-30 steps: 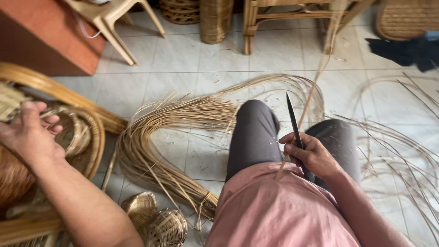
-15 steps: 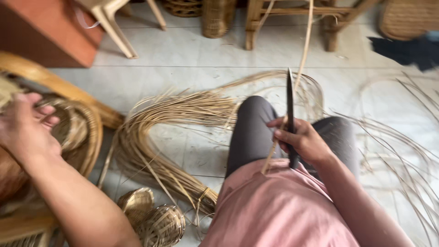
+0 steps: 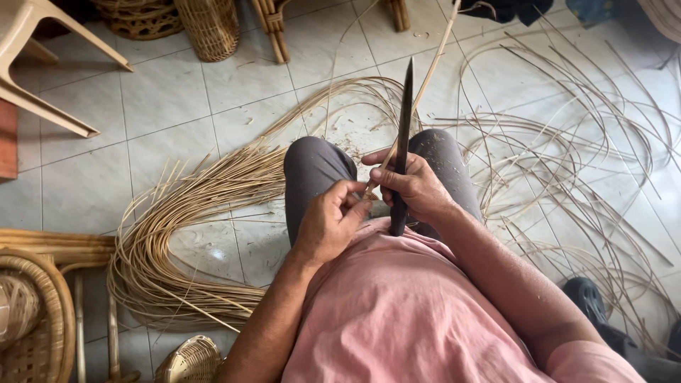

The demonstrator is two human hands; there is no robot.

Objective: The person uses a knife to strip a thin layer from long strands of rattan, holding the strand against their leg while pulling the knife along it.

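Starting at the left edge of the frame, a round woven cane basket frame (image 3: 28, 312) is cut off by the border, and a small domed wicker basket (image 3: 190, 360) is cropped at the bottom. Right of them, a thick looped bundle of pale rattan strips (image 3: 177, 234) curves over the grey tiled floor (image 3: 163, 106), with bare tile open above it up to the beige plastic chair leg (image 3: 57, 85) at the upper left. At the centre, above the grey trouser knees, the left hand (image 3: 330, 220) is closed, fingers pinching the lower end of a thin pale rattan strip (image 3: 425, 74) that rises toward the top edge. Just beside it, touching, the right hand (image 3: 415, 186) is wrapped around the handle of a long dark pointed knife (image 3: 404, 120), blade upright; the handle is mostly hidden in the fist. At the right, loose tangled rattan strands (image 3: 567, 156) crowd the floor, and a dark sandal (image 3: 585, 298) is partly hidden behind the forearm.
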